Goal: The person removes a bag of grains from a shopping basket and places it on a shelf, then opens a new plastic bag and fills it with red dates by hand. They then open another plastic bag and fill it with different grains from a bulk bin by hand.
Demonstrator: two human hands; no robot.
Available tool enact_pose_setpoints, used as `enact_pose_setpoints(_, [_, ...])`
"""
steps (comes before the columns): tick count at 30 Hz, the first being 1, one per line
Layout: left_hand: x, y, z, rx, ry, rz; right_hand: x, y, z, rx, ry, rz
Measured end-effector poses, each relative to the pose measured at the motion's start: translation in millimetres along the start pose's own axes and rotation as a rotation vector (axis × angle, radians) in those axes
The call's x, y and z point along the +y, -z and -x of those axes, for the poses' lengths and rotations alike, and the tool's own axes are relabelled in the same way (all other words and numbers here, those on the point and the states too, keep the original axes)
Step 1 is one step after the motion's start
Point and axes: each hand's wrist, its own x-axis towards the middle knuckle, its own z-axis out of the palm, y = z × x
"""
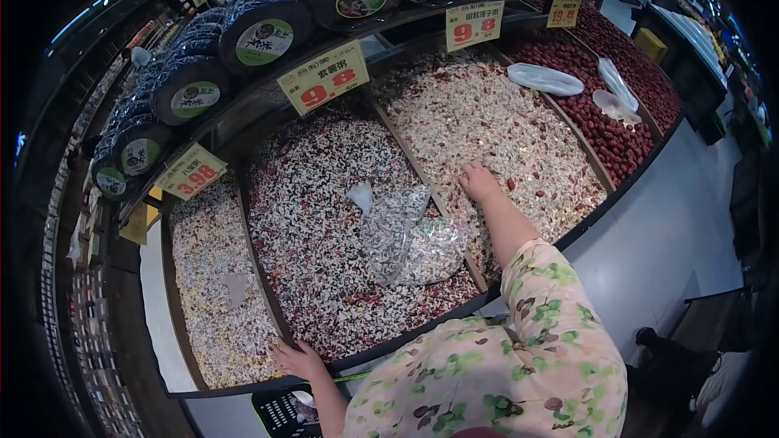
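Note:
My right hand reaches forward into a bin of pale mixed grains, fingers curled down into the grains; whether it holds any is hidden. My left hand rests with fingers spread on the front rim of the bin of dark red and white mixed grains. A clear plastic bag part-filled with grains lies on that middle bin, between my hands. A small clear scoop lies next to the bag.
Another bin of pale grains sits at the left, a bin of red dates with plastic scoops at the right. Yellow price tags hang from a shelf of round dark packages. A black basket is below.

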Motion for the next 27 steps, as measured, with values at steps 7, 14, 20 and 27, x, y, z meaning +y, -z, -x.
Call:
enact_pose_setpoints(7, [-4.1, -6.9, 0.2, 0.028, -0.036, 0.04, 15.6, 24.8, -65.1, -0.008, -0.233, -0.108])
enact_pose_setpoints(14, [-3.9, -7.2, 0.0, 0.044, -0.05, 0.072, 13.8, 63.3, -113.8, 0.02, -0.481, 0.054])
enact_pose_setpoints(20, [-0.2, -4.8, 0.0, 0.046, -0.072, 0.089, -88.2, 91.4, -106.3, 0.037, -0.226, 0.259])
enact_pose_setpoints(27, [0.9, -3.6, -0.9, 0.022, -0.063, 0.074, -112.4, 11.0, -120.5, 0.493, 0.391, 0.254])
